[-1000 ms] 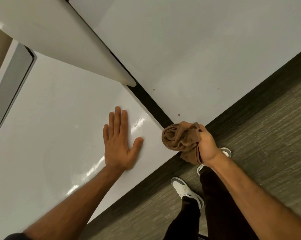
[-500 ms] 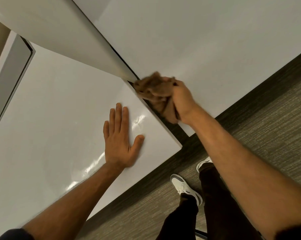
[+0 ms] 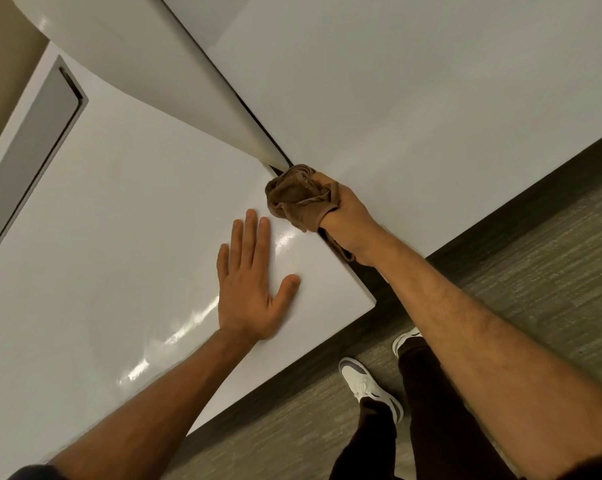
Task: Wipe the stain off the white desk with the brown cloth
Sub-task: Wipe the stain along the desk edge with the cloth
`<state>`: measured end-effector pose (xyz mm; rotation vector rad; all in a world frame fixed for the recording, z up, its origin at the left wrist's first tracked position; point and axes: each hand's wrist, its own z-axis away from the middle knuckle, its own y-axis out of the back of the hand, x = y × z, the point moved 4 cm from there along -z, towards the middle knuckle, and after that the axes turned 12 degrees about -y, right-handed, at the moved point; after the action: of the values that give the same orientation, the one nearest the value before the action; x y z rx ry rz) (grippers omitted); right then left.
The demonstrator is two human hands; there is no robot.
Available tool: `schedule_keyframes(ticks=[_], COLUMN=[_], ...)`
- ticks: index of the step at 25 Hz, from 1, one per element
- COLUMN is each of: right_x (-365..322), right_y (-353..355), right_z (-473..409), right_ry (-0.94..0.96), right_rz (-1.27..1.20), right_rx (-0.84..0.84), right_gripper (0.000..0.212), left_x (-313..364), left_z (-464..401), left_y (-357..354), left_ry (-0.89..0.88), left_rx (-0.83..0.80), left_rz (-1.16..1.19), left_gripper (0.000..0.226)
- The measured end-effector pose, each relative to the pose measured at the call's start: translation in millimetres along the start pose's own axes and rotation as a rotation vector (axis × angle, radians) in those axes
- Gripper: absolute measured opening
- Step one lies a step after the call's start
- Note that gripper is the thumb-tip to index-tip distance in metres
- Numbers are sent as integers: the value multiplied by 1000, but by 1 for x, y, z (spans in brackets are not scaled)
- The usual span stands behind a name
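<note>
Right hand [image 3: 344, 216] clenches the bunched brown cloth [image 3: 298, 195] over the gap at the white desk [image 3: 431, 116] edge, left hand [image 3: 249, 292] flat and empty; risk: cloth snags in the gap, missing the stain.

Glossy white desk [image 3: 126, 237] with pale glare streaks; plain brown cloth [image 3: 298, 199]; grey recessed panel [image 3: 29, 150] with a darker rim; grey-brown streaked carpet [image 3: 535, 265]; white shoes [image 3: 369, 386] with grey patches; black trousers [image 3: 427, 410]

No readable text, labels, brands or numbers anywhere in view
</note>
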<state>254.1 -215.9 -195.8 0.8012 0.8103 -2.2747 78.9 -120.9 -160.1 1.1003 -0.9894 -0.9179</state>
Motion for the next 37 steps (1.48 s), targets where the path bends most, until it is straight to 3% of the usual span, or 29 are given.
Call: schedule_keyframes(ticks=[11,22,24,29,32,35,37], right_x=[52,99,68,-60,-95,-76,-59], right_y=[26,33,35,-6,-32,-54,-53], right_z=[77,179,180,116,64,30,24], right_ry=[-103,-250,-69,341,388,397,439], right_rz=[143,-173,28,403,552,828,877], right_rx=[119,265,336,217,151,125,181], right_gripper=[49,43,38,45,49,43,34], left_x=[3,6,5,3,4,2,2], left_z=[0,0,2,3,3,3,2], left_y=[5,6,5,3,3,3,3], left_ry=[-25,-43,-58,-61,-59,-65,-69], left_rx=[7,41,49,51,67,78,82], left_rz=[6,44,42,64,86,106,116], left_gripper=[86,83,84,85,84,84,84])
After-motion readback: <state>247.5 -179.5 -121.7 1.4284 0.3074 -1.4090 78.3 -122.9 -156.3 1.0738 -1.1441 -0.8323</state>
